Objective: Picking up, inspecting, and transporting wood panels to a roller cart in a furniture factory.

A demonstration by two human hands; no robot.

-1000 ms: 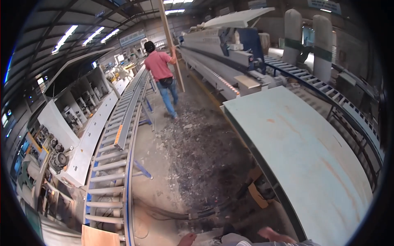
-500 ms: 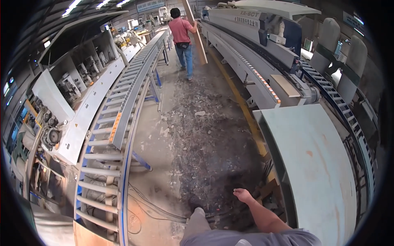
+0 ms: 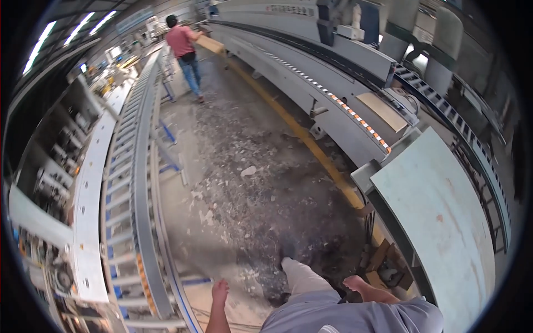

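Observation:
My left hand (image 3: 220, 289) hangs low over the floor, between the roller conveyor and my leg, its fingers loosely curled with nothing in them. Near my right hip is my right hand (image 3: 353, 283), also curled and holding nothing visible; it is apart from the pale green panel top (image 3: 438, 216) of the bench beside it. Farther up the aisle another person (image 3: 183, 50) in a red shirt and jeans walks away, carrying a long wooden board (image 3: 211, 44).
A roller conveyor (image 3: 119, 216) runs along the left, with a white machine (image 3: 91, 222) beyond it. Along the right stands a long grey machine (image 3: 311, 89) with a yellow floor line (image 3: 288, 119) beside it. Cardboard pieces (image 3: 378, 256) lie under the bench.
My left hand has come into view. My view has turned right and my right hand sits lower. The other person has lowered the board from upright toward level.

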